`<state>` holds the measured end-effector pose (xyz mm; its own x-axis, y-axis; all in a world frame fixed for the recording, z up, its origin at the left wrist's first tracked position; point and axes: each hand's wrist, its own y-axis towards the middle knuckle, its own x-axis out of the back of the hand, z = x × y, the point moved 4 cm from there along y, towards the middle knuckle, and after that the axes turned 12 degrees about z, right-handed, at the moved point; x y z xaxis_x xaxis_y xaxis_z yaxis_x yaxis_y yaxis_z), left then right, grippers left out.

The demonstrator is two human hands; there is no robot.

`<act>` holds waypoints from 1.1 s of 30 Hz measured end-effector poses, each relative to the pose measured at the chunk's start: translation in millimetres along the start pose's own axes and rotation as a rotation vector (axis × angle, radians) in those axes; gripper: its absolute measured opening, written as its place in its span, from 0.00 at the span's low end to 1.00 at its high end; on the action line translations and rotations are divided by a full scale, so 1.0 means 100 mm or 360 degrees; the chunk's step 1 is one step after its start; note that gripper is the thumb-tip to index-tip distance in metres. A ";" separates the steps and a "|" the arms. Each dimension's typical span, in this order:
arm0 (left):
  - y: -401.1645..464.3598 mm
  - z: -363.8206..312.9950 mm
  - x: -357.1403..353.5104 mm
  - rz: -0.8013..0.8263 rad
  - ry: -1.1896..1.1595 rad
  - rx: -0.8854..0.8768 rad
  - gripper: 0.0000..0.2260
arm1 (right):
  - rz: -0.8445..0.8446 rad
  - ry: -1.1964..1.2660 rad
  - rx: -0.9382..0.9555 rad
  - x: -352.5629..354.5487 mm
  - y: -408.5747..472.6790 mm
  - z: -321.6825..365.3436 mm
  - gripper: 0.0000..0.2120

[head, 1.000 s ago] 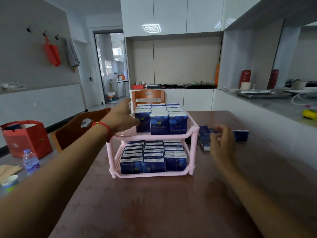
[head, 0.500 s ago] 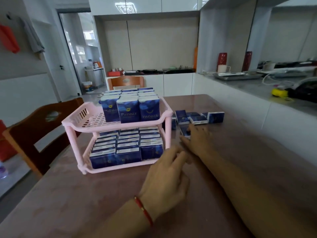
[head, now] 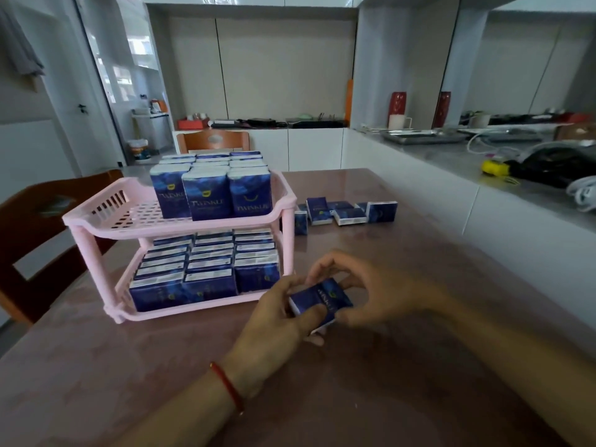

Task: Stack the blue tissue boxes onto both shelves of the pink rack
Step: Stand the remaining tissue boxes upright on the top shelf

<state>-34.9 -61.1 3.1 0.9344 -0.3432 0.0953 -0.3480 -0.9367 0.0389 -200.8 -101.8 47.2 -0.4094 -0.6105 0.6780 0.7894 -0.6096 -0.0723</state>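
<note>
Both hands hold one blue tissue box (head: pixel 321 300) just above the desk (head: pixel 403 366), in front of the rack's right front corner. The left hand (head: pixel 277 321) grips its near end, its fingers (head: pixel 314 314) curled over the top; the right hand (head: pixel 371 293) arches over the far end, its fingers closed on the box's edges. The box lies tilted, its printed face up.

The pink rack (head: pixel 180 227) stands just left of the hands. Its top shelf carries upright boxes (head: pixel 209 195) on its right part, with bare grid on the left. The bottom shelf is packed with boxes (head: pixel 206 266) across its width.

Loose boxes (head: pixel 345 212) lie behind the rack's right side, well apart from the hands. A wooden chair (head: pixel 42 217) stands at the desk's left edge. Bare desk surface lies near and to the right.
</note>
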 end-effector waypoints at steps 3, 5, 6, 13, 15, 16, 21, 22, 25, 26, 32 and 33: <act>-0.01 0.06 0.09 -0.0118 -0.0031 0.0031 0.25 | -0.0396 0.0197 -0.0048 0.25 0.37 -0.37 0.14; -0.01 0.06 0.11 -0.0121 0.0004 0.0019 0.24 | -0.0710 -0.0199 -0.0281 0.44 0.70 -0.68 0.13; 0.00 0.06 0.10 -0.0123 0.0025 0.0002 0.22 | -0.0803 -0.0342 -0.0358 0.51 0.87 -0.80 0.16; 0.00 0.10 0.14 -0.0118 -0.0044 -0.0146 0.17 | -0.1037 -0.0788 -0.0618 0.68 1.68 -1.14 0.30; 0.00 0.09 0.15 -0.0126 -0.0055 -0.0168 0.17 | -0.1067 -0.0724 -0.0547 0.71 1.69 -1.17 0.23; 0.00 0.09 0.14 -0.0124 -0.0062 -0.0177 0.16 | -0.1085 -0.0686 -0.0500 0.72 1.65 -1.18 0.20; -0.03 0.06 0.14 -0.0126 0.0016 -0.0272 0.12 | -0.1124 -0.0325 -0.0362 0.75 1.07 -0.97 0.10; -0.04 0.06 0.14 -0.0129 0.0071 -0.0302 0.12 | -0.1129 -0.0198 -0.0330 0.76 0.88 -0.89 0.08; -0.08 0.02 0.16 -0.0158 0.0151 -0.0345 0.13 | -0.0993 0.0331 -0.0183 0.78 0.28 -0.61 0.04; -0.10 0.00 0.17 -0.0163 0.0163 -0.0337 0.14 | -0.0925 0.0521 -0.0121 0.76 0.08 -0.51 0.04; -0.25 -0.17 0.08 -0.0054 0.0090 -0.0371 0.22 | -0.0303 0.0108 -0.0201 0.15 -0.51 0.30 0.18; -0.28 -0.22 0.06 -0.0019 0.0045 -0.0394 0.22 | -0.0338 0.0004 -0.0212 0.07 -0.49 0.40 0.19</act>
<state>-21.4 -35.4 24.3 0.9373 -0.3269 0.1209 -0.3482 -0.8939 0.2821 -224.3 -55.9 84.9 -0.5607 -0.4628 0.6866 0.6185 -0.7854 -0.0244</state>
